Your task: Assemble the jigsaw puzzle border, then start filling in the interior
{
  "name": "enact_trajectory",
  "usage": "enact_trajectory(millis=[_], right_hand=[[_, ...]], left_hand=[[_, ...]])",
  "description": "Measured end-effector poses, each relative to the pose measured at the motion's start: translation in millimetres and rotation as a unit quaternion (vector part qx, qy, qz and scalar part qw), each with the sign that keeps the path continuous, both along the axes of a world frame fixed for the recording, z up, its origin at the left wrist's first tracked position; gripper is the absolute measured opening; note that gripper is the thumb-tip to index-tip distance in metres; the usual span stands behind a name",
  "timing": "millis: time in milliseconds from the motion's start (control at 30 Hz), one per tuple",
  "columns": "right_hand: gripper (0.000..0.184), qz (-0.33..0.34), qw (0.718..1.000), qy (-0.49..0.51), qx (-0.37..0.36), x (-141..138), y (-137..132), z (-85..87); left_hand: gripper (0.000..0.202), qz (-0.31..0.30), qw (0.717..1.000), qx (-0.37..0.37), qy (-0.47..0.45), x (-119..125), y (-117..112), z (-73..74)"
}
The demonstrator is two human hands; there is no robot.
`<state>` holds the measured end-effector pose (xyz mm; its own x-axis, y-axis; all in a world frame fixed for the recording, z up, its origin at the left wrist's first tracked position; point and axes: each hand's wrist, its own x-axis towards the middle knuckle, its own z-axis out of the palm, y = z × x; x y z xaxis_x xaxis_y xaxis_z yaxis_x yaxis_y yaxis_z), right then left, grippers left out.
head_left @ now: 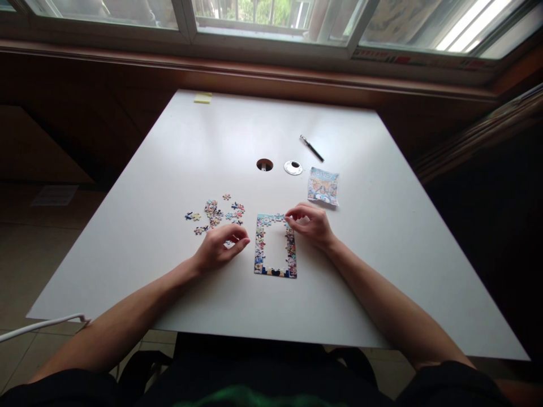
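Observation:
A jigsaw puzzle border (pixel 259 249) lies on the white table as an upright rectangle with a bare middle. My right hand (pixel 311 223) is at its top right corner, thumb and forefinger pinched on a small puzzle piece that the fingertips mostly hide. Left of the border rests my left hand (pixel 223 246), its fingers curled and the thumb slightly apart from the forefinger, with nothing visible between them. Loose puzzle pieces (pixel 213 212) lie scattered just beyond that hand, and a few are partly covered by it.
Beyond my right hand lies a printed picture packet (pixel 323 186). A black pen (pixel 311 148), a round metal cover (pixel 293 167) and a cable hole (pixel 264 165) are farther back. A yellow sticky note (pixel 202 98) is at the far left; a white cable (pixel 46 325) crosses the near left corner.

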<state>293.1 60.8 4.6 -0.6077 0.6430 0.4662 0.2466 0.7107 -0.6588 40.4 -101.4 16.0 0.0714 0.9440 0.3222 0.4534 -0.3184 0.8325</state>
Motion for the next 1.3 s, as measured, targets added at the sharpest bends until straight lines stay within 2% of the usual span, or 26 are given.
enact_trajectory(millis=[167,433,1300], right_hand=[[0.006,0.023,0.998,-0.046,0.02,-2.4,-3.1,0.6],[0.004,0.028,0.998,-0.056,0.026,-1.7,-1.2,-3.7],[0.003,0.037,0.996,-0.074,0.041,-4.6,-3.2,-0.7]], left_hand=[[0.011,-0.002,1.0,0.015,0.022,0.8,-0.6,4.0],[0.01,-0.01,0.998,0.047,0.049,0.5,0.2,5.8],[0.012,-0.02,0.997,0.049,0.063,1.7,0.2,6.5]])
